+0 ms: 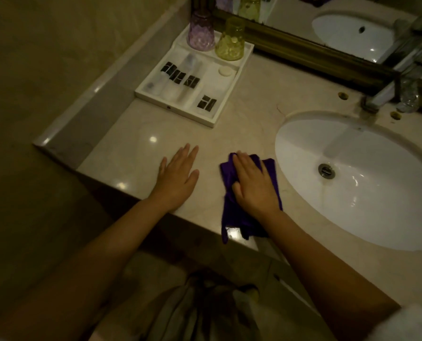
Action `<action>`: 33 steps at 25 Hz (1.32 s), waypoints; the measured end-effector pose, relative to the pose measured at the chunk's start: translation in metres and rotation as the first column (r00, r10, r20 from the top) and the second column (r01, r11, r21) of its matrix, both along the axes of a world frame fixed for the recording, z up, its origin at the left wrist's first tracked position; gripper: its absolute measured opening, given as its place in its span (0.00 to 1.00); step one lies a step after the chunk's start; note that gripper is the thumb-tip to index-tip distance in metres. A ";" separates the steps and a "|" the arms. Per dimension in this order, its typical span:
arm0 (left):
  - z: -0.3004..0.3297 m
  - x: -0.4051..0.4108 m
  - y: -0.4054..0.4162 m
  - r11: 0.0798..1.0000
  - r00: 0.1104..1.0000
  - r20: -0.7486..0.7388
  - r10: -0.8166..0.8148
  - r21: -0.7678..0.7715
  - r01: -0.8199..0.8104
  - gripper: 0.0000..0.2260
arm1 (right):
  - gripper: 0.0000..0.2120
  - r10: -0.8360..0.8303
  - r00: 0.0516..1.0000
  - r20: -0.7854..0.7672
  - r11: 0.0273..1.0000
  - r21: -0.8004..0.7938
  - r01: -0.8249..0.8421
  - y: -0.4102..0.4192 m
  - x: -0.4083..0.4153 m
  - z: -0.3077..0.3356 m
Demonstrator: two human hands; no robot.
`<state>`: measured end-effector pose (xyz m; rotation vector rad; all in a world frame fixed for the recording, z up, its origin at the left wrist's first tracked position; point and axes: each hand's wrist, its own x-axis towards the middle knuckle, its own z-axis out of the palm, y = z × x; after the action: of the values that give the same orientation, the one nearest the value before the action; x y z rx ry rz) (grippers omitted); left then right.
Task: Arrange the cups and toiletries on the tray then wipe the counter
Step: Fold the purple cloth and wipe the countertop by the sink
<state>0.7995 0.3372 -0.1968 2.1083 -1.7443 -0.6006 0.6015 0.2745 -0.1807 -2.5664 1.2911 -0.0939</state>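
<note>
Dim bathroom, beige marble tabletop along tiled wall, gold-framed mirror at back. White oval sink set into right side, empty, drain visible, faucet behind it partly cut off. White tray at back left corner near wall, well apart from sink.

Tray contents: purple cup and yellow cup upside down, side by side in rear compartments. Clear toiletry bottles with dark labels lying in left compartment, count hard to tell. Round soap in small right compartment. Dark-labelled packet in front right compartment. Nothing loose on tabletop outside tray.

Task status, judged: arranging looks done, all cups and toiletries on tray. Wiping step in hand. Front strip under cloth now; area beside tray, around sink rim and behind sink probably left. How much already wiped cannot be told.

Purple cloth bunched on tabletop near front edge, just left of sink, one end hanging over edge. Right hand flat on top of cloth, fingers extended, pressing down, not clenched. Left hand empty, palm down, fingers spread, resting on bare tabletop just left of cloth, apart from it.
</note>
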 end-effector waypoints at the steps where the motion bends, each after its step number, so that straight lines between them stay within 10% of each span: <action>1: 0.005 0.000 0.000 0.999 0.999 -0.039 0.026 -0.036 -0.027 0.26 | 0.31 0.098 0.995 -0.007 0.995 0.011 -0.098 0.002 0.004 0.000; 6: 0.030 -0.023 -0.001 0.966 0.981 0.057 -0.184 -0.172 0.191 0.29 | 0.32 0.065 0.974 0.218 0.996 -0.074 -0.050 0.008 -0.022 0.016; 10: 0.025 -0.056 -0.011 0.872 0.864 0.121 -0.489 0.050 0.486 0.34 | 0.31 0.284 0.948 -0.141 0.958 -0.008 -0.288 0.003 -0.061 0.014; 24: 0.030 -0.068 0.049 0.921 0.910 0.174 -0.376 0.173 0.348 0.28 | 0.26 0.339 0.940 -0.044 0.940 0.061 -0.336 0.052 -0.081 0.007; 33: 0.030 -0.085 0.091 0.914 0.879 0.249 -0.406 0.118 0.388 0.25 | 0.29 0.218 0.975 -0.048 0.951 -0.214 -0.223 0.113 -0.095 -0.010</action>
<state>0.7148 0.4277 -0.1666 1.9528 -2.3755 -0.4942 0.5063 0.3873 -0.1912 -2.8888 1.0434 -0.1710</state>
